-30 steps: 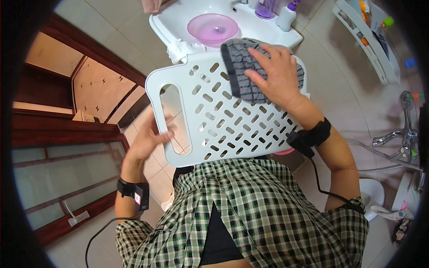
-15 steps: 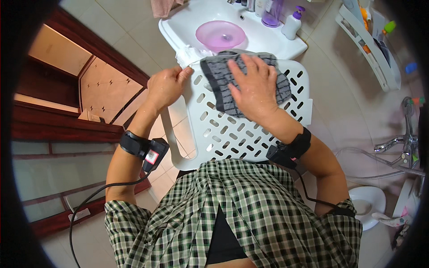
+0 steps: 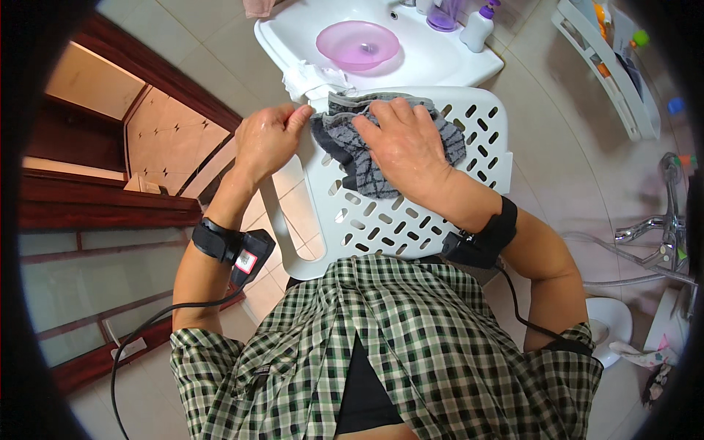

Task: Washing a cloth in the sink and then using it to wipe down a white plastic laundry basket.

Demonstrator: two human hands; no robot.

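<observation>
A white plastic panel with slot-shaped holes (image 3: 381,231) spans the space between my body and the sink. A dark grey cloth with a black line pattern (image 3: 374,176) lies bunched on its upper part. My right hand (image 3: 407,143) presses down on this cloth, its fingers bent and gathering the folds. At the panel's upper left corner, my left hand (image 3: 270,136) is closed round the edge, thumb on top; its other fingers are mostly hidden. Beside that corner, a white crumpled cloth (image 3: 312,79) rests at the sink's front edge.
Beyond the panel, a white sink (image 3: 290,45) holds a translucent pink basin (image 3: 330,48). A white pump bottle with a purple top (image 3: 477,31) stands on its right side. A wall shelf (image 3: 612,81), a chrome tap (image 3: 666,227) and a toilet (image 3: 614,323) are at the right.
My right hand has shifted slightly left, its spread fingers now bent, and the grey cloth is more crumpled. The left hand stays at the panel's corner. The sink sits slightly higher in view.
</observation>
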